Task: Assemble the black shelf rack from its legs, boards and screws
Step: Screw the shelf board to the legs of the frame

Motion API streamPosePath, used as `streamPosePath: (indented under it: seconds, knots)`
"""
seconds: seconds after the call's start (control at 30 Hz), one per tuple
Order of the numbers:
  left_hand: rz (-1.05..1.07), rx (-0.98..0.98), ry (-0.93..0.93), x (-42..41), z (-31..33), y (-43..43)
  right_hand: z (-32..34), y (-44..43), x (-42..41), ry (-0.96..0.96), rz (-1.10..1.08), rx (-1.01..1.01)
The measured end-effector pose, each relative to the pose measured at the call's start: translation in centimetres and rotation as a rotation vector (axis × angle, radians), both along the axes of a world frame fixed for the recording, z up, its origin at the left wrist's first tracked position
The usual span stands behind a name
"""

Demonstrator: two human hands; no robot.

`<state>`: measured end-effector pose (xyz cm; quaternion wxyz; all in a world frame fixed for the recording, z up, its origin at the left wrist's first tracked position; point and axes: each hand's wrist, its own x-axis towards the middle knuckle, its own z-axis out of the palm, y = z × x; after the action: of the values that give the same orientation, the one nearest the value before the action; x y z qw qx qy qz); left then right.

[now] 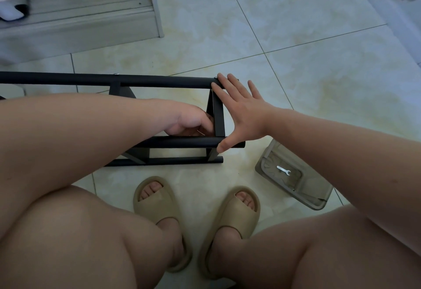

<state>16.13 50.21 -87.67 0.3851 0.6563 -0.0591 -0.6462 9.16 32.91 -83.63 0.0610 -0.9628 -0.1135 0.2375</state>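
Black shelf rack (159, 80) on its side on floor (296, 38). Right grip (241, 111) spread flat, fingers straight, against its end. Left grip (191, 120) curled inside frame; hold unclear. Beige tray (264, 163) nearby holds one small wrench (283, 170).

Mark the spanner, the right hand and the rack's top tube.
spanner (282, 170): head view, on its shaft.
right hand (241, 113): head view, on the back of the hand.
top tube (159, 81): head view, on its bare middle stretch.
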Motion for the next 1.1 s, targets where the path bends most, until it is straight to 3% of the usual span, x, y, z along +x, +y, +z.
streamPosePath:
  seconds: [0.07, 0.2, 0.37, 0.5, 0.67, 0.9, 1.0, 1.1]
  knots:
    - [-0.064, 0.067, -0.073, 0.4, 0.6, 0.4, 0.2, 0.1, 0.1, 0.013, -0.001, -0.012]
    - [-0.446, 0.342, -0.463, 1.3, 2.9, 2.2, 1.1, 0.6, 0.1, 0.053, -0.016, -0.073]
    - [-0.585, 0.435, -0.324, 0.4, 6.9, 5.1, 2.8, 1.8, -1.2, 0.113, -0.068, -0.129]
    - [-0.92, 0.51, -0.68, -2.0, 8.4, 7.3, 4.7, 2.7, -2.8, 0.184, -0.125, -0.08]
    - [-0.633, 0.485, -0.928, -3.2, 9.4, 8.6, 6.7, 5.3, -4.4, 0.151, -0.157, 0.037]
    - [-0.301, 0.365, -1.322, -2.5, 10.7, 9.2, 6.8, 7.3, -5.4, -0.14, -0.216, -0.062]
    - [-0.257, 0.333, -1.362, -2.4, 9.9, 8.1, 6.0, 6.5, -4.9, -0.196, -0.23, -0.122]
    - [-0.223, 0.326, -1.303, -1.8, 8.4, 6.9, 4.7, 5.6, -3.5, -0.136, -0.264, -0.118]
